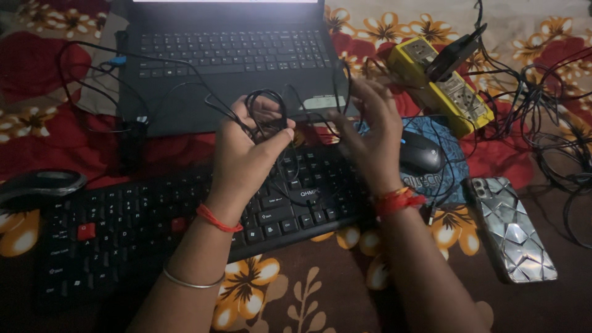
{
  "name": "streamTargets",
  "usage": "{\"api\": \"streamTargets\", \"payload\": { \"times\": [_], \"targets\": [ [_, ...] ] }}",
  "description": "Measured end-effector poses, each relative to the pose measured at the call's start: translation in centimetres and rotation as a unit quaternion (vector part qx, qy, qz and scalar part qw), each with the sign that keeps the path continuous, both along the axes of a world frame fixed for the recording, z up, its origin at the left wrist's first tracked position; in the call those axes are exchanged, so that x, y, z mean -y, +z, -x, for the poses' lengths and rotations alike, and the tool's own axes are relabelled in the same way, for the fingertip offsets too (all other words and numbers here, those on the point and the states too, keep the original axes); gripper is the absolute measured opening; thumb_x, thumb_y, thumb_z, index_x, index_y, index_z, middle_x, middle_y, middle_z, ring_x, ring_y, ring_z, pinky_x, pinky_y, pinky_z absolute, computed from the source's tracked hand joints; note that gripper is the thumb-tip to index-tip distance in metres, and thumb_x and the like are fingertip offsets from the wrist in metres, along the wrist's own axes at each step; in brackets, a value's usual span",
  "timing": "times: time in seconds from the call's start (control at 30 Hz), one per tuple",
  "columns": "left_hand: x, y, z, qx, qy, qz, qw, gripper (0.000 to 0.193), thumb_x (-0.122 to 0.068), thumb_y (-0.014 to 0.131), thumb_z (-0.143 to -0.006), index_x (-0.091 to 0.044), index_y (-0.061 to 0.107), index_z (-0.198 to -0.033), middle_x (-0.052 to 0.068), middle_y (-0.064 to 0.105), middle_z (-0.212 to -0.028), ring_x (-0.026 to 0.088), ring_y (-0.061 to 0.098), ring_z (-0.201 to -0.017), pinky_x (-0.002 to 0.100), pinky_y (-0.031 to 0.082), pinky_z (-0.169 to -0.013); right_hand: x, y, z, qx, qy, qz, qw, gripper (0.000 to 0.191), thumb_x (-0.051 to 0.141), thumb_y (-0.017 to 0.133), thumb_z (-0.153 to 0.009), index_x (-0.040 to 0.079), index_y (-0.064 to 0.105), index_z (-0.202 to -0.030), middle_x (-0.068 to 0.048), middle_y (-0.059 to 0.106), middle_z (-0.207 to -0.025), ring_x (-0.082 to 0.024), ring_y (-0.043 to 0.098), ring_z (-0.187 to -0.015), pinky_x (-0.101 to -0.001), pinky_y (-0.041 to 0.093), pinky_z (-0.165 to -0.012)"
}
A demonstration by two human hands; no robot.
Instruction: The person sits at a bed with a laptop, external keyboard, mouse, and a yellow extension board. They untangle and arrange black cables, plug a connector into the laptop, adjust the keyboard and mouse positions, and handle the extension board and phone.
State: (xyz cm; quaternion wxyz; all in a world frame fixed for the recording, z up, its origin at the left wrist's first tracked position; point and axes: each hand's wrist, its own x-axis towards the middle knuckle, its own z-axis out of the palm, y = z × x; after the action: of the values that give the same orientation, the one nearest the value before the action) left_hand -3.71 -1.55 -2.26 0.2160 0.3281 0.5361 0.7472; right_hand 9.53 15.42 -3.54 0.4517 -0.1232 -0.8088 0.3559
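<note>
My left hand (246, 151) is raised over a black keyboard (123, 228) and closed around several loops of thin black cable (271, 102). My right hand (370, 132) is beside it, fingers spread, with strands of the same cable running across them. Both wrists wear red thread; the left forearm also has a thin metal bangle. The cable trails left across an open black laptop (228, 61) that lies behind the hands.
A black mouse (420, 153) sits on a blue pad (447, 145) to the right. A yellow power strip (441, 86) with a plugged adapter lies at the back right, tangled black wires (555, 123) beside it. A phone (513, 228) in a shiny faceted case rests front right. A floral cloth (296, 290) covers the surface.
</note>
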Motion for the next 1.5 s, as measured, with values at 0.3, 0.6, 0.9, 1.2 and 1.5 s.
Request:
{"api": "streamTargets", "payload": {
  "times": [0.3,0.6,0.9,1.2,1.5],
  "targets": [
    [-0.2,-0.7,0.3,-0.021,0.061,0.019,0.998,0.045,0.001,0.075,-0.082,-0.005,0.053,-0.120,0.002,0.065,-0.111,0.007,0.065,-0.094,0.023,0.056,-0.080,0.8,0.6,-0.5,-0.104,0.106,0.111,0.983,0.057,-0.003,0.068,-0.099,-0.001,0.043,-0.149,-0.017,0.054,-0.150,-0.027,0.053,-0.144,-0.0426,0.046,-0.128],
    [0.7,-1.9,1.6,-0.126,0.093,0.064,0.986,0.051,-0.008,0.082,-0.084,-0.001,0.054,-0.126,0.006,0.062,-0.114,0.012,0.062,-0.105,0.030,0.055,-0.093,-0.9,-0.6,-0.8,-0.220,0.174,0.167,0.945,0.054,-0.016,0.043,-0.095,0.002,0.041,-0.146,-0.020,0.052,-0.154,-0.032,0.049,-0.149,-0.0492,0.036,-0.130],
    [5.4,4.6,2.8,-0.302,0.216,0.485,0.792,0.059,-0.058,0.063,-0.101,-0.005,0.073,-0.078,0.025,0.070,-0.080,0.043,0.069,-0.078,0.048,0.053,-0.068,-0.9,0.5,-1.1,-0.269,0.163,0.126,0.941,0.049,-0.018,0.032,-0.094,0.003,0.044,-0.136,-0.021,0.053,-0.151,-0.033,0.047,-0.152,-0.0515,0.035,-0.132],
    [3.9,5.3,-2.7,-0.464,0.307,0.187,0.810,0.021,-0.025,0.072,-0.106,-0.010,0.058,-0.105,0.009,0.063,-0.107,0.029,0.060,-0.105,0.045,0.044,-0.095,-1.3,2.3,-1.8,-0.424,0.239,0.436,0.757,0.053,-0.022,0.032,-0.082,-0.006,0.048,-0.130,-0.026,0.053,-0.152,-0.034,0.053,-0.145,-0.0397,0.042,-0.122],
    [-0.8,3.5,-7.4,-0.545,0.173,0.081,0.816,0.063,-0.012,0.069,-0.099,-0.004,0.041,-0.155,0.014,0.045,-0.160,0.034,0.046,-0.148,0.048,0.036,-0.126,-2.9,2.8,-3.6,-0.441,0.440,0.625,0.471,0.051,-0.026,0.030,-0.079,-0.001,0.057,-0.115,-0.015,0.062,-0.142,-0.026,0.060,-0.137,-0.0325,0.054,-0.118]
  ]
}}
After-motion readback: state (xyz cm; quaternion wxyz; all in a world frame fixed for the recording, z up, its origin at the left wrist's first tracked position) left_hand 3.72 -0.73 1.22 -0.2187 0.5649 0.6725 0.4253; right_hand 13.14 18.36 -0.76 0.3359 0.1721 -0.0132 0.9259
